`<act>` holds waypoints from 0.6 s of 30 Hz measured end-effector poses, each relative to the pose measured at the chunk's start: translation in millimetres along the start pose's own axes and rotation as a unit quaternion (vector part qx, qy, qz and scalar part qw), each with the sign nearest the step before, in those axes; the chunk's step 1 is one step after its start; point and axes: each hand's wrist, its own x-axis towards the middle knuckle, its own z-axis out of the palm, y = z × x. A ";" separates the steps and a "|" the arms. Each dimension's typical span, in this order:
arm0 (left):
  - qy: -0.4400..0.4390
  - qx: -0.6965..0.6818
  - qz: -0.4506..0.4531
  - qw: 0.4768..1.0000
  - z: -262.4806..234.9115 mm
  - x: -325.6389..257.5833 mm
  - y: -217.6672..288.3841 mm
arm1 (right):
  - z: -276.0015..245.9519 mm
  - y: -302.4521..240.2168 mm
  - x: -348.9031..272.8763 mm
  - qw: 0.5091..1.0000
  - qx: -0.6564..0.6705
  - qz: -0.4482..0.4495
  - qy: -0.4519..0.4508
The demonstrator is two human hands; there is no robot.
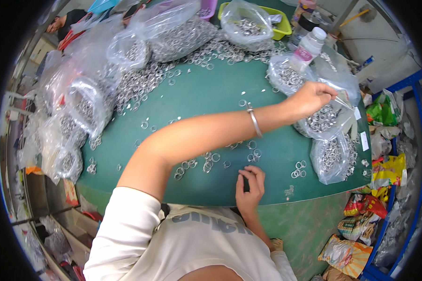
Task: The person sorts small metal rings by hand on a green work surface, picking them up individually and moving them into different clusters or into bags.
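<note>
Green tabletop spreads before us, its edges bent by the wide lens, scattered with small silver-coloured metal rings. We look down past a white shirt. The left arm crosses the table toward the right, a silvery bangle at its wrist. At its end, the left hand pinches a slim, pale tool between thumb and fingertips, near a row of open clear bags holding rings; we cannot tell exactly what the tool is, or whether its tip touches anything. The right hand is at the near edge, fingers loosely bent and a gap left between thumb and forefinger. We find loose rings just beyond it, more to its left, and a small group to its right. Along the far left runs a heap of rings against bulging plastic bags. At the far right, a white bottle with a pink label stands near a yellow-green tray. Past the table's right side, we see bright packets beside a blue frame.
</note>
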 end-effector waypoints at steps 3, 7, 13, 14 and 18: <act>0.032 0.009 0.031 0.999 -35.2 -48.0 24.6 | 0.6 -0.8 1.9 1.000 -0.007 -0.004 -0.008; 0.119 0.175 -0.009 0.977 -80.8 -141.0 36.9 | -0.7 -0.6 0.2 0.998 -0.019 -0.028 -0.053; 0.099 0.588 -0.019 0.803 -86.2 -258.6 -15.3 | -10.4 11.6 36.8 0.989 -0.081 -0.054 -0.112; 0.091 0.628 -0.032 0.772 -75.2 -267.7 -18.2 | -11.8 13.9 46.6 0.987 -0.104 -0.069 -0.104; 0.074 0.623 -0.058 0.776 -69.1 -286.7 -34.9 | -10.5 15.2 67.7 0.968 -0.179 -0.114 -0.136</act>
